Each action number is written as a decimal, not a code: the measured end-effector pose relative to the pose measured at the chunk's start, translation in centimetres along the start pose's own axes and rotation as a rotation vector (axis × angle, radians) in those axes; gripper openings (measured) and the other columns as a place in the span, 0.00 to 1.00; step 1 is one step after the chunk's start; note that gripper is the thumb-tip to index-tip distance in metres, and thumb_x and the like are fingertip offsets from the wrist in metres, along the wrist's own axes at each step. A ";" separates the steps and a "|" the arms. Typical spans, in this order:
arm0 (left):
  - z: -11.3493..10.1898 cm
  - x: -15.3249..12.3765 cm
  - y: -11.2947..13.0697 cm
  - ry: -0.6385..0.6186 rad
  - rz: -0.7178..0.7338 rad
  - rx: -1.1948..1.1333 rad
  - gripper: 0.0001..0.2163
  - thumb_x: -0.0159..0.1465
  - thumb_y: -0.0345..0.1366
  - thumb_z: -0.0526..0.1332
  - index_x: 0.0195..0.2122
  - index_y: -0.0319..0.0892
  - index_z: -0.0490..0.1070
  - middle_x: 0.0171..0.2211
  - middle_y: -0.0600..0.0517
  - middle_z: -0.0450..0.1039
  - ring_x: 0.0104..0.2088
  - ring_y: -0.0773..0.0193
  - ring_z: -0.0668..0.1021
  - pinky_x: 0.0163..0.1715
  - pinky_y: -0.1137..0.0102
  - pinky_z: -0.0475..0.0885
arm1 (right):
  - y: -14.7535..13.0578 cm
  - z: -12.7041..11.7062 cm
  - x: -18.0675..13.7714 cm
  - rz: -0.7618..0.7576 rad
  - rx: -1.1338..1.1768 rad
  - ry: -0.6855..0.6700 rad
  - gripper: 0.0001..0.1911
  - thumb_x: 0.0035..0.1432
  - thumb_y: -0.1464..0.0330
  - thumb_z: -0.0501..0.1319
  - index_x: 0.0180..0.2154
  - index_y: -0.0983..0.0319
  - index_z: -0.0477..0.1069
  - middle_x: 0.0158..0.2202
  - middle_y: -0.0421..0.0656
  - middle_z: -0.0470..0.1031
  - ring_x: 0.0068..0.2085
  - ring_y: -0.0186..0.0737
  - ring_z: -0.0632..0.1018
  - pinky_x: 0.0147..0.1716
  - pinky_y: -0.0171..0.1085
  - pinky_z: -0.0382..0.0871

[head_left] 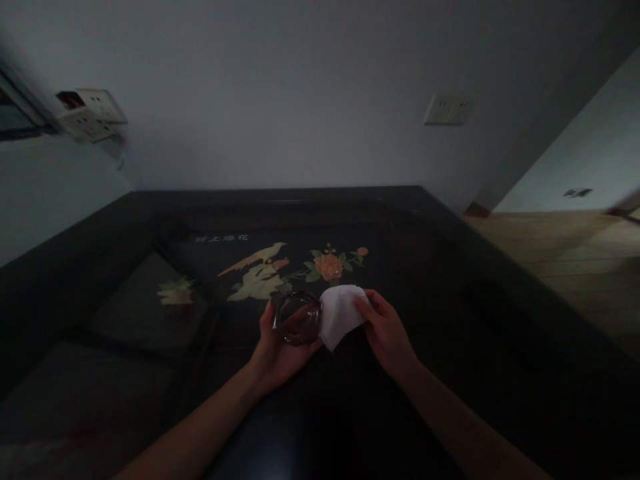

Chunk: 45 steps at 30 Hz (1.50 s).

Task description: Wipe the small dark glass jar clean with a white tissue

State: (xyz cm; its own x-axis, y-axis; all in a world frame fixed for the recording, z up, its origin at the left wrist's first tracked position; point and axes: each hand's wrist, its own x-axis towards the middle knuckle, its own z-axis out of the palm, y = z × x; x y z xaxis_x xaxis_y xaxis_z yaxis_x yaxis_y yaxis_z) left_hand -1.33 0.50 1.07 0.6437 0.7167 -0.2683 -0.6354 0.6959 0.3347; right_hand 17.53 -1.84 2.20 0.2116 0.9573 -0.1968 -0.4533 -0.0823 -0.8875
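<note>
the left hand is curling half open around a clear glass dish; the right hand is pinching a white cloth at the dish's right side. the dish is glinting at the lower center of the frame, over a black table.

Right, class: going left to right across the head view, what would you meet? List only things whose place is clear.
White sockets on the left → glass dish → white cloth or tissue → right hand → double wall socket.
</note>
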 end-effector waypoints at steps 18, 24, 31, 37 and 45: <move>-0.1 0.5 0.5 0.071 0.167 0.052 0.31 0.54 0.60 0.59 0.43 0.34 0.75 0.46 0.41 0.77 0.59 0.47 0.67 0.60 0.57 0.60 | 0.4 -2.1 1.7 -0.159 -0.356 0.073 0.19 0.49 0.59 0.68 0.42 0.58 0.72 0.31 0.40 0.77 0.31 0.41 0.75 0.30 0.37 0.67; -0.2 0.7 0.3 0.059 0.207 0.057 0.28 0.56 0.58 0.59 0.43 0.36 0.75 0.46 0.43 0.76 0.60 0.48 0.66 0.60 0.57 0.60 | 0.4 -1.8 1.5 -0.180 -0.388 0.033 0.18 0.50 0.60 0.67 0.43 0.57 0.71 0.32 0.41 0.78 0.32 0.42 0.75 0.30 0.38 0.67; -0.3 0.5 0.2 0.042 0.168 0.111 0.29 0.56 0.60 0.58 0.43 0.37 0.75 0.45 0.43 0.77 0.58 0.48 0.68 0.59 0.58 0.61 | 0.2 -1.3 1.0 -0.197 -0.408 0.051 0.19 0.50 0.59 0.67 0.44 0.56 0.70 0.31 0.41 0.78 0.31 0.42 0.75 0.28 0.38 0.65; 0.1 0.5 0.2 -0.019 0.156 0.135 0.29 0.57 0.59 0.58 0.42 0.36 0.76 0.45 0.43 0.77 0.59 0.48 0.68 0.59 0.58 0.61 | 0.7 -1.2 0.9 -0.168 -0.456 0.007 0.20 0.49 0.57 0.67 0.43 0.57 0.71 0.28 0.40 0.76 0.29 0.42 0.74 0.28 0.38 0.65; -0.2 0.6 0.0 0.052 0.237 0.126 0.26 0.57 0.58 0.58 0.40 0.39 0.77 0.45 0.46 0.77 0.60 0.49 0.67 0.60 0.57 0.60 | 0.0 -1.5 0.7 -0.520 -0.681 0.139 0.16 0.58 0.59 0.61 0.47 0.56 0.69 0.46 0.46 0.73 0.45 0.46 0.73 0.44 0.45 0.67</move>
State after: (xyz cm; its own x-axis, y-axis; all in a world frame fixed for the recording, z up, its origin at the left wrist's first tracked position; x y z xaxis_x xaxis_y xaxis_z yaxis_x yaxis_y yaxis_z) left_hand -1.07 0.96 0.70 0.4581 0.8628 -0.2139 -0.7055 0.4993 0.5029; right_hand 19.01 -1.56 1.38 0.3724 0.8805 0.2935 0.3383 0.1657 -0.9263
